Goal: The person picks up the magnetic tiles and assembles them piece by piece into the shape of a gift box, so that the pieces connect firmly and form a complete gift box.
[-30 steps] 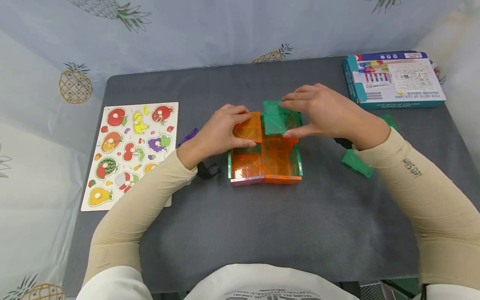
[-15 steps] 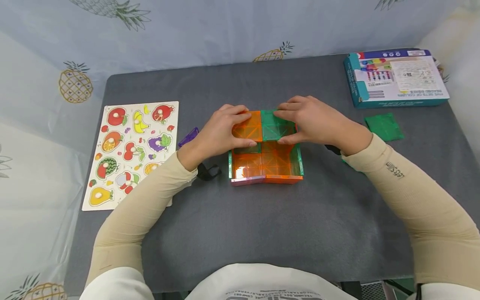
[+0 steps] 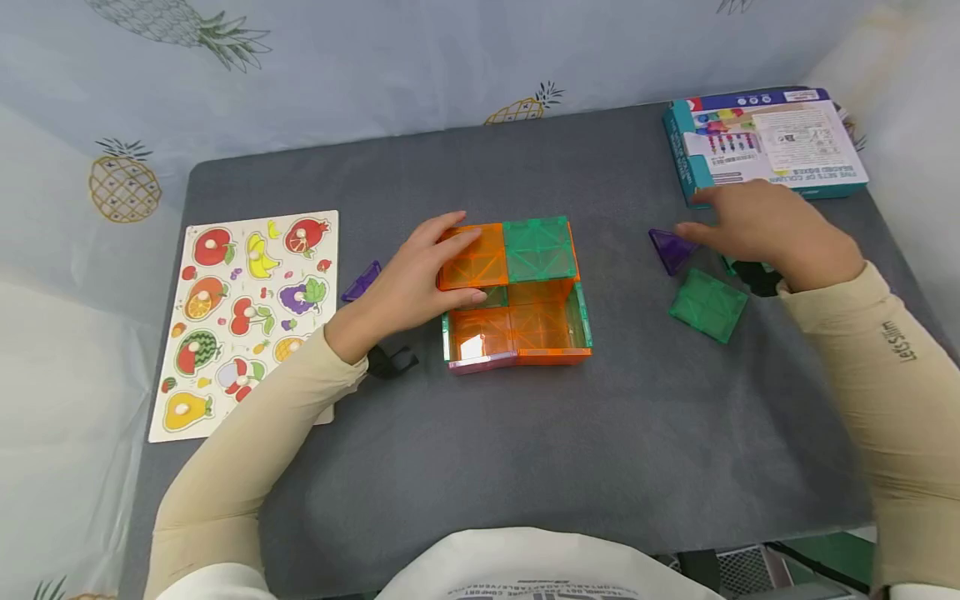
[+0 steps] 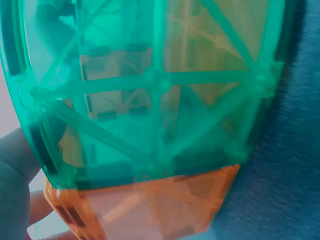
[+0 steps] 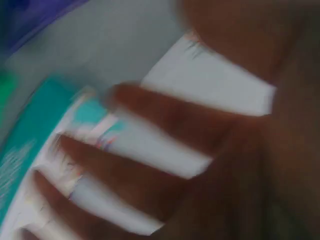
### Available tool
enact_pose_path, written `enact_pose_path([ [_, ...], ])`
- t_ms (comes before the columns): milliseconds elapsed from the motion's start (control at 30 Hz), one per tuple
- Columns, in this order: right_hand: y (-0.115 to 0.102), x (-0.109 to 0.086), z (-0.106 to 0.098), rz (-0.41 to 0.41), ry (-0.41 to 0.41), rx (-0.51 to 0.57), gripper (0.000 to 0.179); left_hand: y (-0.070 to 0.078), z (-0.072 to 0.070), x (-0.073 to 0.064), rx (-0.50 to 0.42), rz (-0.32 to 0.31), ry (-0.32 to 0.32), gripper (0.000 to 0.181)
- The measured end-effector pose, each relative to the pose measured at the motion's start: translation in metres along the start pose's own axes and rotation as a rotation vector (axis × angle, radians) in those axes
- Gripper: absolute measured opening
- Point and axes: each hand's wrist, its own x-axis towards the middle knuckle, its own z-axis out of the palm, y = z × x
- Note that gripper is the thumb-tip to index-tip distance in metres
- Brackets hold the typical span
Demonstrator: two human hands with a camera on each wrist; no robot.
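Observation:
An open-fronted box of see-through magnetic tiles (image 3: 543,325), orange and green, stands mid-table. On its rear half lie an orange square tile (image 3: 480,262) and a green square tile (image 3: 540,250). My left hand (image 3: 408,279) holds the box's rear left part, its fingers over the orange tile and its thumb at that tile's front edge. In the left wrist view, a green tile wall (image 4: 160,80) fills most of the picture. My right hand (image 3: 772,229) is empty, fingers spread and blurred, beside a purple triangle tile (image 3: 671,250) and a loose green tile (image 3: 708,306).
A fruit puzzle board (image 3: 240,325) lies on the left, partly under the left sleeve. Another purple tile (image 3: 362,281) is between it and the box. A boxed toy (image 3: 772,142) sits at the back right of the grey table (image 3: 600,467).
The green square tile was laid down level beside the orange one. My right hand let go of it and moved right, towards the loose tiles. The left hand stayed at the box.

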Motion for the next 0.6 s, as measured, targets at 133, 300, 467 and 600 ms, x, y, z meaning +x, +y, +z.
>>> enact_pose_path([
  [133, 0.052, -0.001, 0.017, 0.188, -0.154, 0.017, 0.082, -0.004, 0.002, -0.009, -0.011, -0.025, 0.007, 0.078],
  [300, 0.076, -0.008, 0.04, 0.289, -0.191, 0.131, 0.099, -0.004, 0.006, -0.012, -0.037, -0.03, 0.014, 0.08],
  [467, 0.074, -0.011, 0.049, 0.302, -0.11, 0.146, 0.099, -0.003, 0.007, -0.013, -0.051, -0.01, 0.041, 0.078],
  [600, 0.071, -0.009, 0.05, 0.298, -0.056, 0.134, 0.093, -0.003, 0.007, -0.014, -0.063, -0.008, 0.052, 0.078],
])
